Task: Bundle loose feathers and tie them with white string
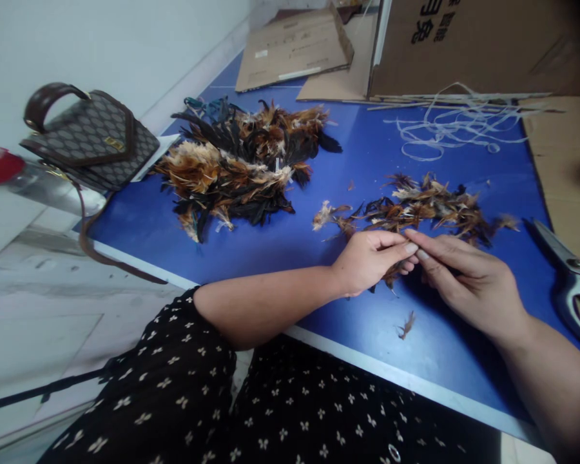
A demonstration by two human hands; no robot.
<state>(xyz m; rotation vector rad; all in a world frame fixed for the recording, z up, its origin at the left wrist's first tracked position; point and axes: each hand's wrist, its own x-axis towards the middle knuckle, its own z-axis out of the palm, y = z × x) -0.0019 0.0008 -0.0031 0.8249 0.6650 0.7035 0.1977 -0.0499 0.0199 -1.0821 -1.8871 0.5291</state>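
Note:
My left hand (370, 261) and my right hand (468, 283) meet above the blue table (319, 283), fingertips touching. Both pinch a small bunch of brown and black feathers (391, 276) that pokes out below the left fingers. Just beyond my hands lies a loose spread of brown feathers (425, 206). A larger heap of black, brown and cream feathers (241, 167) sits further left. One stray feather (406, 324) lies on the table near its front edge.
Scissors (573, 274) lie at the right edge. White string (459, 125) is tangled at the back, in front of a cardboard box (478, 45) and flat cardboard (292, 48). A patterned handbag (89, 138) rests at the left corner.

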